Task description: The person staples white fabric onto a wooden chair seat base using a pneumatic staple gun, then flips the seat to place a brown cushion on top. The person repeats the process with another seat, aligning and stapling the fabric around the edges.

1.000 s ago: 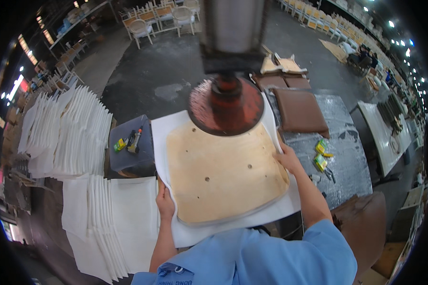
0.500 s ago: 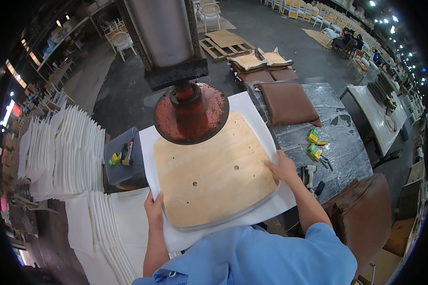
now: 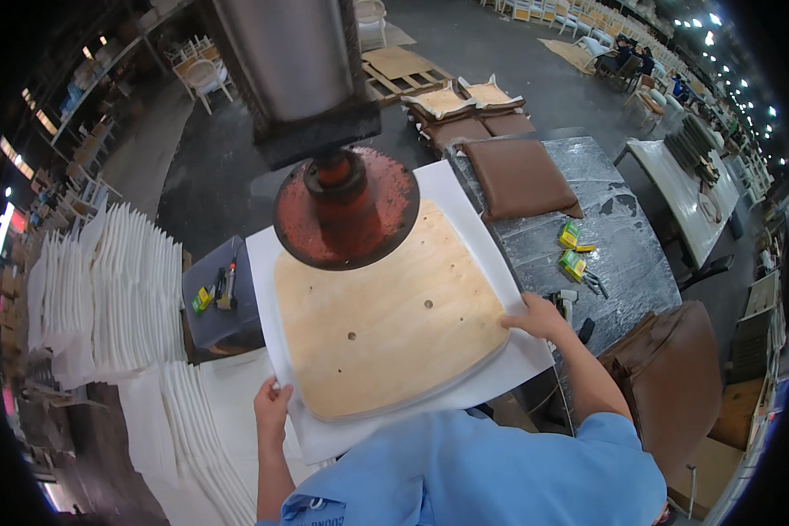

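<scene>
Left hand shifted outward along the white sheet; right hand shifted toward the near right corner of the wooden board.
Left fingers: curled at the sheet's edge, pinch indeterminable. Right thumb: on the board's edge, grip indeterminable. Board: on the sheet, far-left part behind the red disc. Farther right: brown cushion on tabletop.

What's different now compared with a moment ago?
The left hand has moved outward from the plywood board and slightly toward the body; whether it still grips the white sheet is unclear. The sheet's sides, curled up earlier, now lie flatter. The right hand stays at the board's right edge, and the board still lies on the sheet.
</scene>
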`<state>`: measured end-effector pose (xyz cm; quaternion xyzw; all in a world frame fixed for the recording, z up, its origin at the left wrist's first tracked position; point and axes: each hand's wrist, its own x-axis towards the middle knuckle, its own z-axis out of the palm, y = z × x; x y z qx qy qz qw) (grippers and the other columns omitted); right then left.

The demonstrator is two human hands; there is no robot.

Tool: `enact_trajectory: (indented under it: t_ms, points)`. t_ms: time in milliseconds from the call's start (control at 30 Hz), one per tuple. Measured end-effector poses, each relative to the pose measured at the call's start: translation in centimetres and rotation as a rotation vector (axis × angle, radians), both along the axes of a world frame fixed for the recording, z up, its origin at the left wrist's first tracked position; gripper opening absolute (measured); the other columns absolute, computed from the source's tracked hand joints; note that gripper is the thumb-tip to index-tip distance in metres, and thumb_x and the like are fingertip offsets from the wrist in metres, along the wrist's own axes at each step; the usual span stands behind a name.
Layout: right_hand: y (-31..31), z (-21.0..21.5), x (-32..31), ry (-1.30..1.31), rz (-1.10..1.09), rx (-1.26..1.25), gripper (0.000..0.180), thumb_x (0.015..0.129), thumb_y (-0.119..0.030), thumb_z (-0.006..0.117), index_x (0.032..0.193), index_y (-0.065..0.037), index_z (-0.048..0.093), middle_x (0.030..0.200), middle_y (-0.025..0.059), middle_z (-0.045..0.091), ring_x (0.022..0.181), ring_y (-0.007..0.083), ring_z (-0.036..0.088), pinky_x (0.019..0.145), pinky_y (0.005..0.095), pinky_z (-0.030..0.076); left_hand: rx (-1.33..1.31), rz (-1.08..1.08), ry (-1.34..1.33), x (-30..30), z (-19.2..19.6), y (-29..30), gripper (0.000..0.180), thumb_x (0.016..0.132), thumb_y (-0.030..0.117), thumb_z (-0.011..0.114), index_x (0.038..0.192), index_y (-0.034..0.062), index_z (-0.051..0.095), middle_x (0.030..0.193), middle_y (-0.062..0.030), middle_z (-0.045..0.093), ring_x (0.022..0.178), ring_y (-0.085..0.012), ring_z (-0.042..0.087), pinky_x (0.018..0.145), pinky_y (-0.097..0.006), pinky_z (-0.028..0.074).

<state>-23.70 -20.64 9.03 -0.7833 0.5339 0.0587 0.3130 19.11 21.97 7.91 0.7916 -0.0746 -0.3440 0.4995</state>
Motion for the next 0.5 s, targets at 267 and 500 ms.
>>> enact_trajectory:
  t_ms: [267,500]
  points:
    - [1.0,-1.1,-3.0,0.081,-0.081,0.235,0.073,0.094,-0.038,0.091,0.151,0.000,0.067,0.138,0.0251,0.077,0.132,0.0367,0.072,0.115,0.0445,0.055,0.155,-0.264,-0.006,-1.9,-0.8,1.9,0.065,0.093,0.018,0.089,0.147,-0.0065,0.062,0.128,-0.0175,0.079,0.113,-0.0302,0.078,0.102,-0.044,0.061]
    - [0.1,-0.6,6.3,-0.381,0.218,-0.510,0.079,0.105,-0.042,0.074,0.176,-0.023,0.045,0.178,0.0335,0.033,0.164,0.0564,0.032,0.131,0.0646,0.033,0.306,-0.228,-0.783,0.6,-2.2,-6.8,0.085,0.110,0.048,0.067,0.178,0.0118,0.031,0.180,-0.0278,0.032,0.165,-0.0509,0.033,0.133,-0.061,0.032]
